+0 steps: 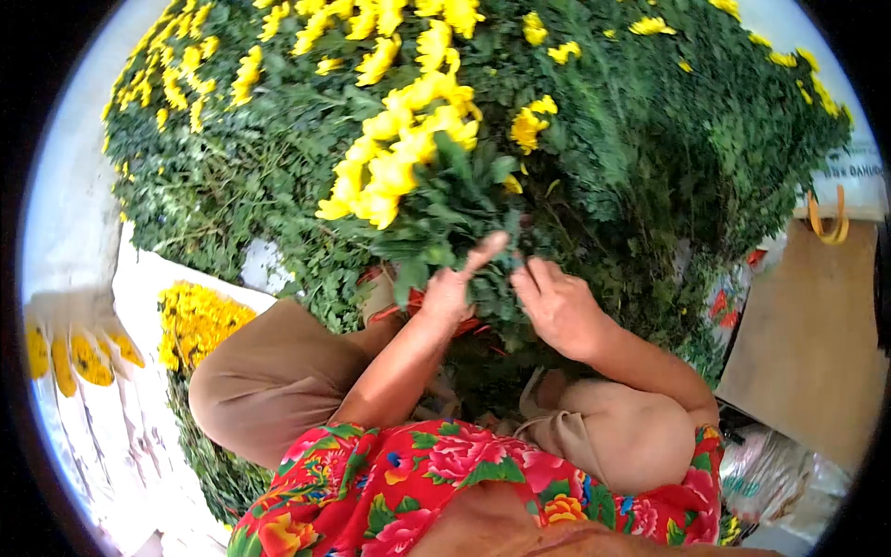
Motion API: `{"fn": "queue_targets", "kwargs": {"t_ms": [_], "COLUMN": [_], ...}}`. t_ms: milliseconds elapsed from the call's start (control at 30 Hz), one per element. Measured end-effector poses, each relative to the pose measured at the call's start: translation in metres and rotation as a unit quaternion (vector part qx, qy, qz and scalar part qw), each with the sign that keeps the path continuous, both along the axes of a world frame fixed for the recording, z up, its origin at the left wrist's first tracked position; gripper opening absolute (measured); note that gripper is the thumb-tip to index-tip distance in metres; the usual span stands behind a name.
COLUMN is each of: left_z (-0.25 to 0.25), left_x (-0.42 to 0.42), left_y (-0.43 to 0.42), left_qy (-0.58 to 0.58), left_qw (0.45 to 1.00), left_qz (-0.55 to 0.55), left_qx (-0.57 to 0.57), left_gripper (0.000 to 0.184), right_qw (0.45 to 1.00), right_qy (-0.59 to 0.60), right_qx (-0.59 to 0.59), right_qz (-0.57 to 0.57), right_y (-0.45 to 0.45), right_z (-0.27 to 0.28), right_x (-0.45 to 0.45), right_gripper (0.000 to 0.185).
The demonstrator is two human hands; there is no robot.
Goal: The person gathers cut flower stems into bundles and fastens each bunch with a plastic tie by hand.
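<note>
The bunch of ruffled yellow flowers on leafy green stems (401,169), its stems within the left hand's (449,295) grip before the large green-and-yellow flower heap (650,121), looks light, fragile-headed and best held low, while the right hand's (564,308) fingers curl alongside, their hold unclear.

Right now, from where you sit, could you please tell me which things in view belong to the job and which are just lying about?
Seemingly part of the job:
- yellow-flowered bunch, with the left hand and right hand at its lower end
- leafy flower heap around it

Apparently just lying about:
- brown board
- crumpled clear plastic
</note>
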State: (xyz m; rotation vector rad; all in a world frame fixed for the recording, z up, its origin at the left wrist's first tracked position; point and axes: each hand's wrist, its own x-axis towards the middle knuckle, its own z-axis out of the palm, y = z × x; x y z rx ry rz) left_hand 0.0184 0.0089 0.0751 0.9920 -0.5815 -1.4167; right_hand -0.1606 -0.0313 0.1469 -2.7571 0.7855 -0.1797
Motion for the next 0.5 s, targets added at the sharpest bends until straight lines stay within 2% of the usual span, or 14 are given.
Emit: {"fn": "queue_targets", "kwargs": {"t_ms": [33, 67, 133, 167, 200, 233, 267, 300, 333, 400, 433, 467, 500], "left_z": [0.034, 0.014, 0.026, 0.031, 0.029, 0.023, 0.018, 0.014, 0.015, 0.016, 0.016, 0.015, 0.004], "left_x": [0.002, 0.004, 0.006, 0.006, 0.006, 0.006, 0.005, 0.006, 0.004, 0.000, 0.004, 0.005, 0.004], "left_y": [-0.012, -0.019, -0.024, -0.025, -0.026, -0.025, -0.024, -0.023, -0.024, -0.025, -0.025, -0.025, -0.027], "left_qy": [0.118, 0.131, 0.249, 0.251, 0.250, 0.232, 0.215, 0.204, 0.204, 0.221, 0.201, 0.207, 0.213], "left_qw": [0.987, 0.990, 0.962, 0.961, 0.961, 0.966, 0.970, 0.971, 0.972, 0.963, 0.969, 0.968, 0.965], "left_qz": [0.007, 0.014, 0.004, -0.009, -0.013, -0.007, 0.001, -0.021, -0.019, 0.030, 0.003, 0.010, 0.035], "left_qx": [0.106, 0.059, 0.110, 0.118, 0.116, 0.114, 0.112, 0.120, 0.119, 0.148, 0.141, 0.141, 0.147], "left_gripper": [0.040, 0.038, 0.034, 0.033, 0.033, 0.034, 0.035, 0.034, 0.034, 0.033, 0.033, 0.031, 0.031], "right_qw": [0.999, 0.999, 0.967, 0.974, 0.958, 0.939, 0.931, 0.920, 0.920, 0.927, 0.894, 0.895, 0.914], "right_qy": [0.002, 0.002, -0.068, -0.139, -0.206, -0.194, -0.119, -0.103, -0.104, 0.002, -0.049, -0.048, -0.150], "right_qx": [0.046, 0.044, 0.247, 0.160, 0.071, -0.013, -0.130, -0.152, -0.151, -0.031, 0.098, 0.102, 0.038], "right_qz": [-0.010, -0.019, 0.020, -0.085, -0.186, -0.282, -0.319, -0.347, -0.346, -0.374, -0.435, -0.431, -0.375], "right_y": [-0.006, -0.020, -0.062, -0.085, -0.109, -0.138, -0.161, -0.178, -0.188, -0.191, -0.192, -0.186, -0.177], "right_z": [0.006, 0.016, 0.031, 0.016, -0.010, -0.033, -0.057, -0.085, -0.096, -0.098, -0.097, -0.091, -0.084], "right_x": [0.002, -0.002, -0.019, -0.029, -0.042, -0.057, -0.071, -0.082, -0.090, -0.088, -0.090, -0.091, -0.094], "right_gripper": [0.034, 0.034, 0.039, 0.037, 0.036, 0.042, 0.052, 0.063, 0.063, 0.064, 0.056, 0.056, 0.054]}}
